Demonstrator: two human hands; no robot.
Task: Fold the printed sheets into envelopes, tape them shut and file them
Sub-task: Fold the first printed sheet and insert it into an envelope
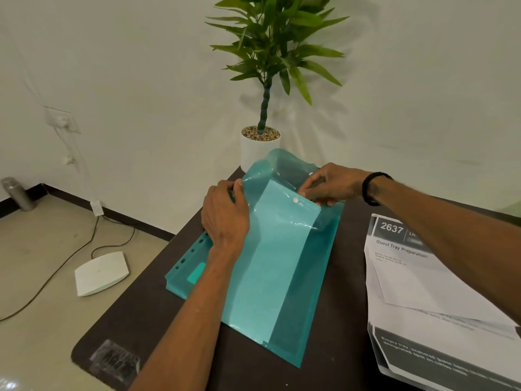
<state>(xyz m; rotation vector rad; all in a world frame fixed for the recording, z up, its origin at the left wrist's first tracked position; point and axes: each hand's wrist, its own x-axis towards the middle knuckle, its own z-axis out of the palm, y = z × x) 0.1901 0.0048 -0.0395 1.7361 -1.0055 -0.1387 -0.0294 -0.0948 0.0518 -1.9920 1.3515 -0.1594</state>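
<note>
We are filing: the teal folder (253,277) is lying on the dark bench (135,314) under both hands, a pale folded sheet (270,249) showing through it. Our left hand (224,218) is curling its fingers round the folder's left edge near the mouth. Our right hand (329,184) is pinching the raised flap (282,165) just past the snap button (295,200). The slick plastic could be slipping from our pinch, or the flap could be buckling, leaving the snap misaligned. More printed sheets (428,277) are waiting right of our right hand.
</note>
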